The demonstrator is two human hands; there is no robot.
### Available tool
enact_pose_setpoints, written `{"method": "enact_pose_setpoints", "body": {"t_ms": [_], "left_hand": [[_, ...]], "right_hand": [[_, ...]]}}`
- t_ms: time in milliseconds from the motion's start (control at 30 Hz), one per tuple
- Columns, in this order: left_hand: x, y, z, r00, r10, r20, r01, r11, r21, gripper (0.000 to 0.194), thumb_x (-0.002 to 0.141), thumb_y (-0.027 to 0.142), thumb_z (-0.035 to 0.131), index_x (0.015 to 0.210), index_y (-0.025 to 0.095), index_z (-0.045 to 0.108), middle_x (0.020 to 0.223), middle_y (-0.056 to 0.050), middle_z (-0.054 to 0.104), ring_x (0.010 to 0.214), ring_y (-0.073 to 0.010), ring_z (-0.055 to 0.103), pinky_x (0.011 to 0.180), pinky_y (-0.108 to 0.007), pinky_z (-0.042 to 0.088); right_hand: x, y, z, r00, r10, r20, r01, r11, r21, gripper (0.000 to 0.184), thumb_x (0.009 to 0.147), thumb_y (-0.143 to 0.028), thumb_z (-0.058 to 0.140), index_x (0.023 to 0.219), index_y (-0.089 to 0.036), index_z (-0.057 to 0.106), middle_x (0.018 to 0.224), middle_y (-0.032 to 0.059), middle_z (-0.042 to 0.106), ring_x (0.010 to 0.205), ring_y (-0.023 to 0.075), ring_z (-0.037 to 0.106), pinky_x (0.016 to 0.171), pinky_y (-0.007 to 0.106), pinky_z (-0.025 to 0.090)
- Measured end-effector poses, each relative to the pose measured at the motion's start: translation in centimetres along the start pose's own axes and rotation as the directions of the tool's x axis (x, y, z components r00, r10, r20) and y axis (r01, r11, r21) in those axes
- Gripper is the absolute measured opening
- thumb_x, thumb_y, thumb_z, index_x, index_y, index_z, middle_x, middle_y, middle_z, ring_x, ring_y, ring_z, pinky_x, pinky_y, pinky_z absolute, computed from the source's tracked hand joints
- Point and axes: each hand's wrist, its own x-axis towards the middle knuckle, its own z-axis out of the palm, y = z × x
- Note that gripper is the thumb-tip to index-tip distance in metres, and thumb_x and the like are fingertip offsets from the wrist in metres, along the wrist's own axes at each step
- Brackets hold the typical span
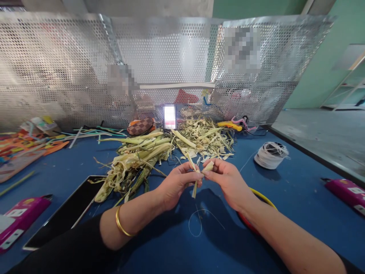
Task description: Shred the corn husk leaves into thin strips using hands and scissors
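Note:
My left hand [175, 184] and my right hand [226, 179] meet above the blue table. Between the left thumb and fingers I pinch a narrow corn husk strip [194, 191], its ends poking out above and below. The right fingers close on a small folded piece of corn husk [209, 166], right against the strip. Whether the two pieces are joined is hidden by my fingertips. A thin pale thread [195, 235] hangs below my hands and loops on the table. Just beyond the left hand lies a heap of long corn husks [139, 156].
Shredded husk scraps [211, 139] are piled at the back, beside a bright phone screen [169, 116] and a yellow-handled tool [230, 125]. A white cord spool [270, 156] stands right. A dark tablet [64, 215] and magenta power strips [25, 220] flank me. Perforated metal mesh [171, 49] closes the back.

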Motion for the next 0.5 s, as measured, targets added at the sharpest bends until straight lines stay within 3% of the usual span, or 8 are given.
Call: {"method": "enact_pose_setpoints", "body": {"t_ms": [167, 300, 500], "left_hand": [[0.03, 0.11, -0.05, 0.998, 0.055, 0.009, -0.056, 0.995, 0.079, 0.013, 0.061, 0.014, 0.068, 0.068, 0.018, 0.057, 0.056, 0.004, 0.058, 0.058, -0.0098, 0.052, 0.067, -0.024, 0.040], [0.06, 0.35, -0.08, 0.998, 0.012, 0.058, -0.013, 1.000, 0.017, 0.017, 0.062, 0.021, 0.072, 0.070, 0.017, 0.057, 0.063, 0.001, 0.064, 0.064, -0.0125, 0.058, 0.073, -0.027, 0.042], [-0.01, 0.80, -0.22, 0.996, -0.089, 0.014, 0.088, 0.994, 0.069, 0.016, 0.063, 0.022, 0.073, 0.075, 0.013, 0.067, 0.070, -0.004, 0.069, 0.068, -0.0138, 0.061, 0.078, -0.029, 0.044]], "right_hand": [[-0.07, 0.20, 0.02, 0.999, 0.027, 0.037, -0.029, 0.999, 0.038, 0.023, 0.058, -0.027, 0.075, 0.071, -0.018, 0.058, 0.059, -0.0053, 0.057, 0.058, 0.0114, 0.054, 0.063, 0.026, 0.043], [-0.09, 0.05, -0.07, 0.999, 0.022, 0.039, -0.024, 0.999, 0.038, 0.026, 0.059, -0.030, 0.075, 0.074, -0.018, 0.058, 0.058, -0.0056, 0.058, 0.055, 0.0119, 0.055, 0.062, 0.028, 0.045], [-0.07, 0.10, -0.64, 0.987, -0.157, 0.041, 0.162, 0.950, -0.268, 0.019, 0.070, -0.030, 0.067, 0.083, -0.019, 0.057, 0.065, -0.0027, 0.059, 0.060, 0.0147, 0.057, 0.064, 0.032, 0.047]]}}
